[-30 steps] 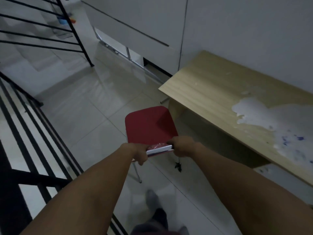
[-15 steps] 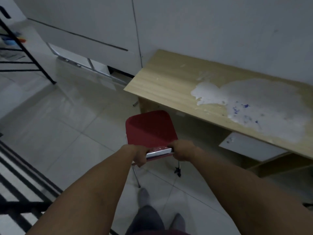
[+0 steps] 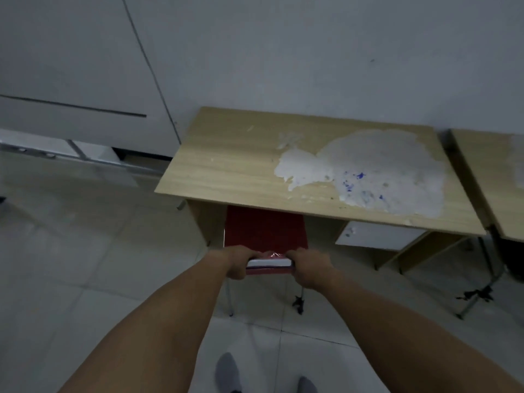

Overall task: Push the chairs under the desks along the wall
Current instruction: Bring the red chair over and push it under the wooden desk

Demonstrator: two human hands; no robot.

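A red chair [image 3: 265, 232] stands in front of me with the far part of its seat under the front edge of a wooden desk [image 3: 232, 163] set against the grey wall. The desk top has a large patch of peeled white surface with blue marks. My left hand [image 3: 236, 263] grips the left end of the chair's backrest top. My right hand [image 3: 307, 268] grips its right end. Two thin metal chair legs show below my hands on the tiled floor.
A second wooden desk [image 3: 490, 177] stands to the right, with metal legs [image 3: 482, 290] of something between the two. A white shelf panel [image 3: 377, 236] sits under the first desk. To the left is a grey cabinet [image 3: 71, 80] and open tiled floor. My socked feet [image 3: 226, 373] show below.
I have turned to face the desk, and the chair has moved forward so its seat now goes partly under the desk top. Both hands keep their grip on the backrest.
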